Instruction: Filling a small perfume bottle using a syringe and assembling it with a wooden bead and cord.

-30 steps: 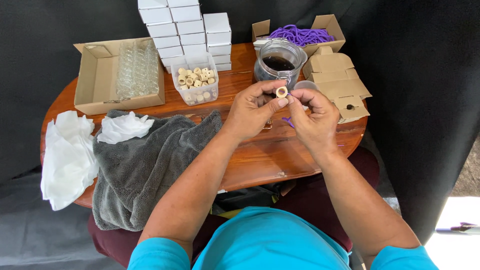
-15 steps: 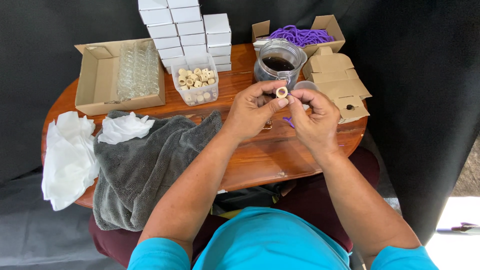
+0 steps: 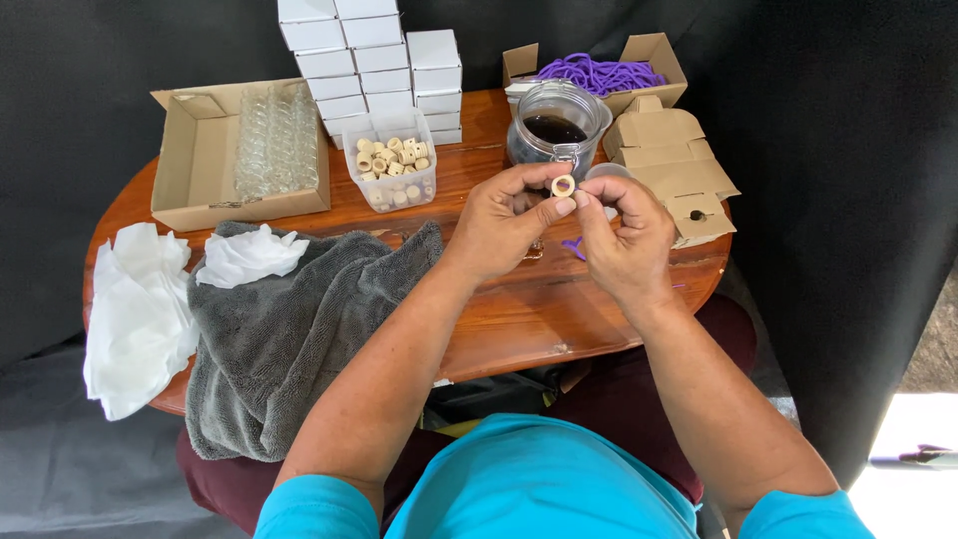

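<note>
Fingertips of our left hand (image 3: 504,220) and right hand (image 3: 624,232) pinch one small cream ring (image 3: 563,186) between them, raised above the wooden table (image 3: 519,309). We judge it light, stiff and smooth, best held by its outer rim. At eleven o'clock sits a clear tub (image 3: 391,160) of similar rings; at twelve, a glass jar (image 3: 555,128).

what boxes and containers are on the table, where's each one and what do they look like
White boxes: stacked at the far edge, small, plain.
Open cardboard box: far left, brown, clear glass vials inside.
Clear plastic tub: centre, square, cream rings inside.
Glass jar: past the hands, round, dark contents, lid open.
Open carton: far right, brown, purple cords inside.
Flat cardboard boxes: right edge, brown, folded, piled.
</note>
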